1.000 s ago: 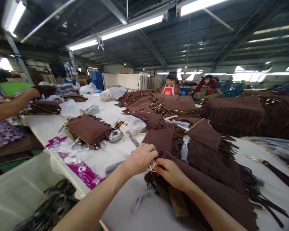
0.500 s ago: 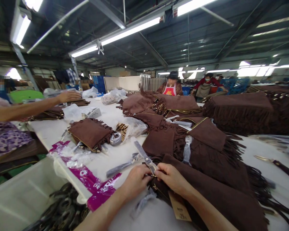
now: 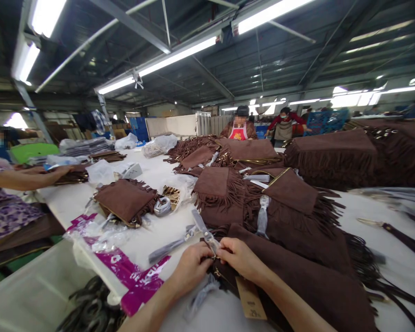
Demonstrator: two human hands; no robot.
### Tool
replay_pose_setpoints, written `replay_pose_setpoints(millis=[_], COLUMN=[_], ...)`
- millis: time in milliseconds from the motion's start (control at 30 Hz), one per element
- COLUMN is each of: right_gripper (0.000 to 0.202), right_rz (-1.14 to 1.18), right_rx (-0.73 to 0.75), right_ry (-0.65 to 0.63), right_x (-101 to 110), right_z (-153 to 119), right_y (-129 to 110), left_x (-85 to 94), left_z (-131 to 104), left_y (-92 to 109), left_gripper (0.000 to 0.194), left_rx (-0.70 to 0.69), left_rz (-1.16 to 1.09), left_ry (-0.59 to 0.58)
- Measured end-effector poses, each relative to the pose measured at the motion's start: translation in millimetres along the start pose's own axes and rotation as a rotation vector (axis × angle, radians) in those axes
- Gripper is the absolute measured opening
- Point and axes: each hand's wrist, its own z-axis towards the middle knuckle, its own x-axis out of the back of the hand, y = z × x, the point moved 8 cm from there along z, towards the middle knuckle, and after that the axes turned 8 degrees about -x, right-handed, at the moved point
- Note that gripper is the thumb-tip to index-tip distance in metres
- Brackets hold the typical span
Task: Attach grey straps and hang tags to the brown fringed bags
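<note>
A large dark brown fringed bag (image 3: 297,272) lies at the front of the white table, its near left corner between my hands. My left hand (image 3: 192,266) is closed on that corner, by its metal fitting. Pinched from the other side, the wrapped strap end (image 3: 204,229) is at the fingertips of my right hand (image 3: 241,258); the exact grip is small and partly hidden. A tan price tag (image 3: 251,299) hangs below my right wrist. Another wrapped strap piece (image 3: 168,249) extends left of my hands.
Brown bags (image 3: 212,180) are piled beyond my hands. A smaller bag (image 3: 126,200) lies left, near purple tape (image 3: 138,276). Scissors (image 3: 370,222) lie right. A white bin (image 3: 31,286) with dark rings stands front left. A person (image 3: 7,184) at the left handles stacked pieces; others stand behind.
The view has shifted slightly. The person at the left has drawn an arm back to the near stack. In the pile, a small fringed bag now lies flat. My hands keep nearly the same hold.
</note>
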Motion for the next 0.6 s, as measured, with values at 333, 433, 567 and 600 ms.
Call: replay_pose_setpoints(millis=[333, 433, 567, 600], right_gripper=[0.015, 0.025, 0.019, 0.016], right_rz=[0.122, 0.173, 0.198, 0.180], right_rx=[-0.101, -0.109, -0.055, -0.025], right_ry=[-0.115, -0.187, -0.154, -0.107], right_x=[1.0, 5.3, 7.4, 7.8], right_z=[-6.7, -10.8, -11.5, -10.9], right_y=[-4.9, -9.8, -20.4, -23.9], left_x=[13.6, 31.0, 40.2, 41.5], left_z=[-1.7, -9.1, -14.6, -13.8], left_y=[8.5, -9.8, -26.8, -25.7], left_gripper=[0.024, 0.019, 0.016, 0.016], left_rx=[0.011, 0.125, 0.226, 0.208], left_rz=[-0.084, -0.135, -0.370, -0.419], left_ry=[0.029, 0.179, 0.310, 0.331])
